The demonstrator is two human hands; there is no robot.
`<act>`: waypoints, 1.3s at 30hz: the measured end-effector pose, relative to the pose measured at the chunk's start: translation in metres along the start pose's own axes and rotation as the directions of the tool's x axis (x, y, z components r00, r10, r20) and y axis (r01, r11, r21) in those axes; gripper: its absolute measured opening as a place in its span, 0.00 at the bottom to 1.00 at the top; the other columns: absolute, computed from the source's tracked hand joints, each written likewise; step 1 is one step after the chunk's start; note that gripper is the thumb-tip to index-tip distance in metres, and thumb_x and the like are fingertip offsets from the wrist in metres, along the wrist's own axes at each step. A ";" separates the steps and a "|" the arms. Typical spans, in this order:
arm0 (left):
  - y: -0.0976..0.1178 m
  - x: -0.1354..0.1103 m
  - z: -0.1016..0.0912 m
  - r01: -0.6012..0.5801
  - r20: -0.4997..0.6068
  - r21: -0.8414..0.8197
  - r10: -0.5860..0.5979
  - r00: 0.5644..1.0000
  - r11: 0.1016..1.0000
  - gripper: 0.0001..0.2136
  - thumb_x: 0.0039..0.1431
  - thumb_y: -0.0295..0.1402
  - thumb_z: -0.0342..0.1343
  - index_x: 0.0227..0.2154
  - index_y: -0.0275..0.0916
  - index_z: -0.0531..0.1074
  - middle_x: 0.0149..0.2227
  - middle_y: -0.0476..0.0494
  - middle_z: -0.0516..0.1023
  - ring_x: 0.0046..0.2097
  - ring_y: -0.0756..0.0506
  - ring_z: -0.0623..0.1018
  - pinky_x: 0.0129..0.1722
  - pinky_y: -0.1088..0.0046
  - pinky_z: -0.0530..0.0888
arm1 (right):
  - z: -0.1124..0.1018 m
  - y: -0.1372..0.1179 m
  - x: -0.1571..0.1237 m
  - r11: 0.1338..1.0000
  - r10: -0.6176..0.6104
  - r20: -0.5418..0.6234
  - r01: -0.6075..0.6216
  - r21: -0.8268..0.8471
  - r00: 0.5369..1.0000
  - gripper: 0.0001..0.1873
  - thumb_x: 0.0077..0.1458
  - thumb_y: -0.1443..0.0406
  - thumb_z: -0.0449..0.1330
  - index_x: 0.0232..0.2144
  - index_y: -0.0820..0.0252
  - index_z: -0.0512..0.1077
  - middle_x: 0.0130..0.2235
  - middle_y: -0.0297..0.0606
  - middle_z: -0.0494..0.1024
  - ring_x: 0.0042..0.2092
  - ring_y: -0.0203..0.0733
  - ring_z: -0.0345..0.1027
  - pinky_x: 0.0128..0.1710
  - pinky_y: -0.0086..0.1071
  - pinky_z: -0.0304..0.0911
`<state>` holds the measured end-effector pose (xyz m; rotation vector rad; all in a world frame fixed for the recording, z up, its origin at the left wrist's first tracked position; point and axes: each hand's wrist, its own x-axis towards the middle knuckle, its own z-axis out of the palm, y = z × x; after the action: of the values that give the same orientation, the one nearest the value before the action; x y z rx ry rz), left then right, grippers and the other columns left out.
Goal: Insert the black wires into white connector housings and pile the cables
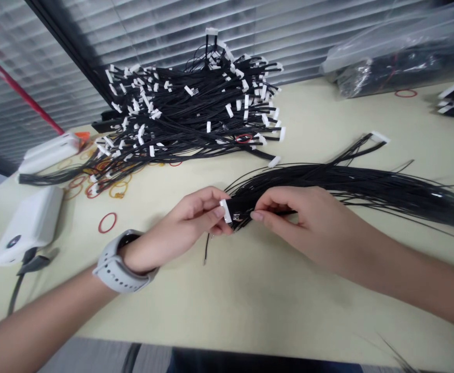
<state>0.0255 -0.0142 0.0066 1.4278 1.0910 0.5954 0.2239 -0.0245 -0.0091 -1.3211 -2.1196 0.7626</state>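
Note:
My left hand (190, 220), with a grey watch on its wrist, pinches a small white connector (226, 211) between thumb and fingers. My right hand (297, 223) is closed on thin black wires (246, 207) just right of that connector. These wires belong to a long loose bundle of black wires (367, 184) that lies on the table and runs off to the right. One short wire end (207, 248) hangs down below my left fingers.
A big pile of black wire harnesses with white connectors (192, 109) lies at the back. Red and yellow rubber bands (107, 223) are scattered at the left beside two white devices (30, 223). Plastic bags of parts (398, 62) sit at the back right.

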 end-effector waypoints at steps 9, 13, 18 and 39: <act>-0.002 0.002 -0.001 0.000 0.037 0.014 0.000 0.999 1.000 0.04 0.60 0.25 0.47 0.37 0.33 0.65 0.27 0.49 0.71 0.30 0.53 0.73 0.30 0.79 0.69 | 0.003 -0.002 0.000 0.998 0.029 -0.023 -0.031 -0.052 0.999 0.08 0.54 0.65 0.53 0.25 0.57 0.69 0.23 0.25 0.71 0.21 0.26 0.57 0.22 0.25 0.49; -0.001 0.003 0.000 -0.001 0.034 0.019 0.000 0.999 1.000 0.04 0.60 0.25 0.47 0.36 0.34 0.66 0.28 0.49 0.71 0.30 0.53 0.73 0.30 0.79 0.70 | 0.003 -0.003 -0.001 0.996 0.025 -0.017 -0.026 -0.081 1.000 0.09 0.55 0.65 0.52 0.25 0.57 0.69 0.23 0.26 0.70 0.20 0.27 0.53 0.22 0.26 0.47; -0.001 0.003 0.000 0.011 0.019 0.032 -0.012 1.000 0.999 0.04 0.59 0.26 0.49 0.36 0.34 0.66 0.29 0.48 0.71 0.30 0.52 0.74 0.30 0.78 0.70 | 0.003 -0.004 -0.001 0.994 0.021 -0.017 -0.022 -0.110 1.000 0.08 0.54 0.66 0.52 0.25 0.58 0.69 0.23 0.28 0.70 0.21 0.28 0.55 0.23 0.27 0.48; 0.001 0.003 0.000 0.002 0.036 0.061 -0.005 0.999 0.998 0.04 0.60 0.23 0.46 0.35 0.35 0.65 0.29 0.49 0.68 0.30 0.53 0.73 0.30 0.80 0.70 | 0.006 -0.006 -0.004 0.997 -0.012 -0.032 0.010 -0.074 0.999 0.07 0.51 0.68 0.52 0.23 0.59 0.67 0.22 0.26 0.70 0.23 0.28 0.59 0.22 0.25 0.49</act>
<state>0.0271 -0.0120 0.0067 1.4834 1.0911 0.5362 0.2174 -0.0312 -0.0091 -1.3499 -2.1457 0.6598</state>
